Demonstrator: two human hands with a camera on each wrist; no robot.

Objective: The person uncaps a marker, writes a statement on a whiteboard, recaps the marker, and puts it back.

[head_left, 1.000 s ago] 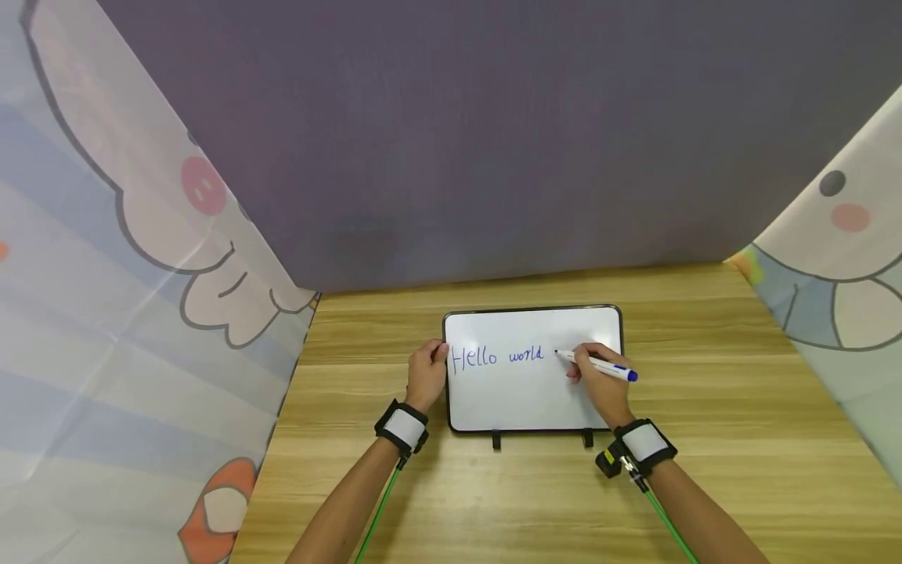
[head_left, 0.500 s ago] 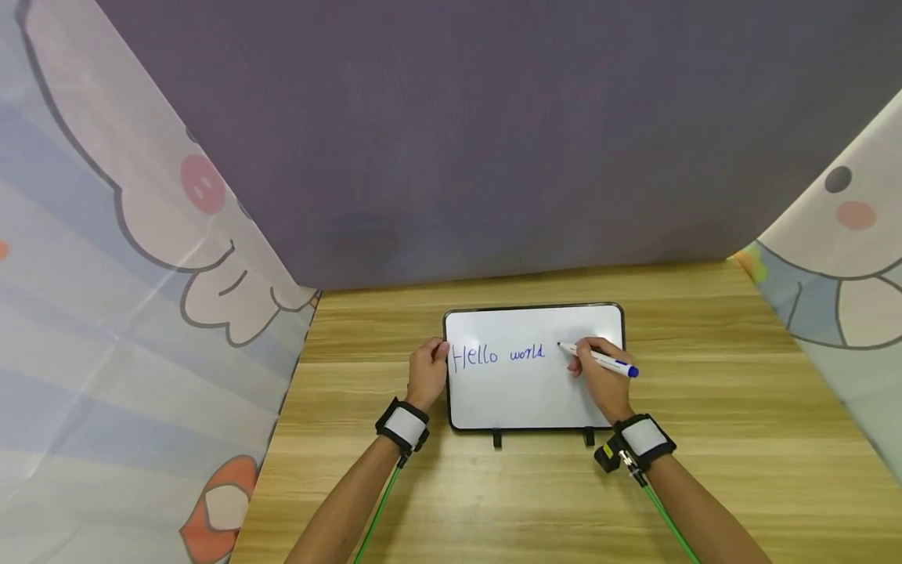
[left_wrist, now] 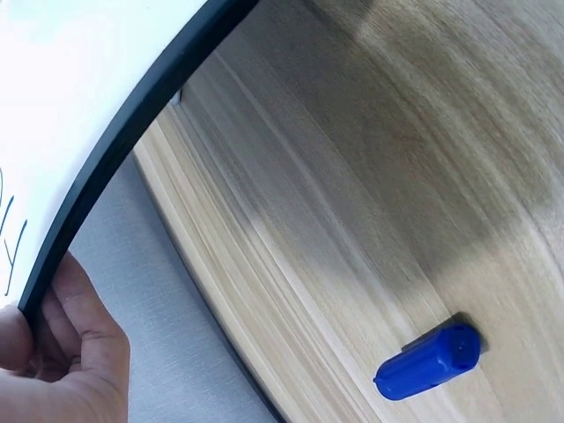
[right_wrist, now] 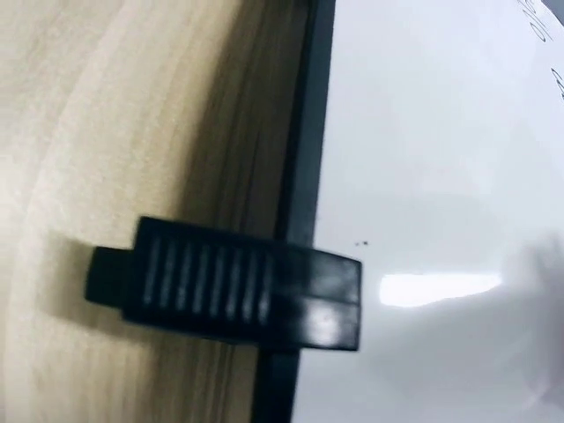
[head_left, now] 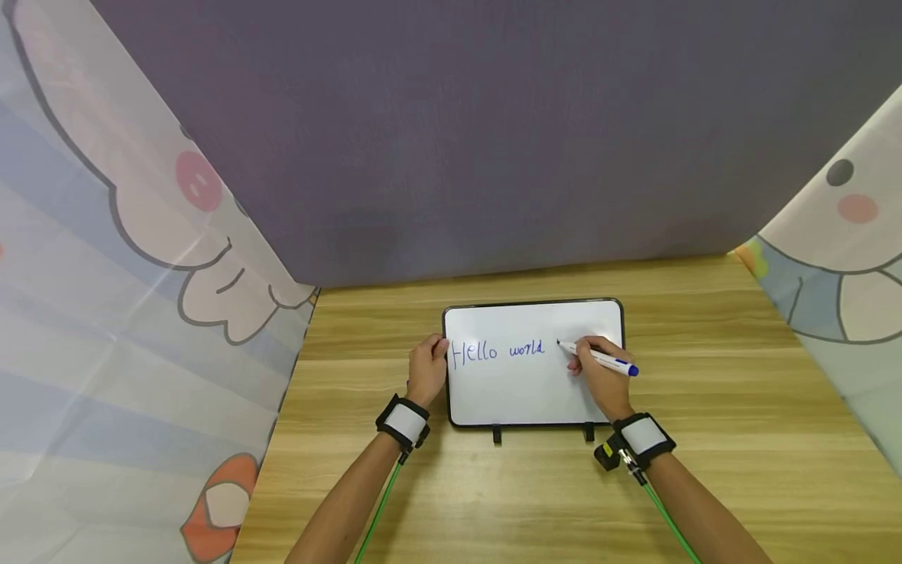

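Observation:
A white whiteboard (head_left: 521, 395) with a black frame stands on two black feet (head_left: 496, 433), with "Hello world" (head_left: 497, 350) in blue across it. My left hand (head_left: 427, 370) pinches its left edge, thumb on the front and fingers behind, as the left wrist view (left_wrist: 79, 352) shows. In my right hand (head_left: 604, 382) is a white marker (head_left: 607, 361) with a blue end, held like a pen. The marker's dark tip is just right of "world"; whether it touches the board I cannot tell. The right wrist view shows one black foot (right_wrist: 247, 286) clasping the frame, but no fingers clearly.
A blue marker cap (left_wrist: 429, 361) lies on the wooden table (head_left: 535, 501) near the left hand. A grey panel (head_left: 451, 141) rises behind the table, and cartoon-printed sheets (head_left: 141, 376) flank it. Green cables (head_left: 380, 509) run from both wristbands.
The marker tip has shifted slightly upward beside "world", mostly in the first half second. My left hand keeps its hold on the board's edge. The head view has tilted a little.

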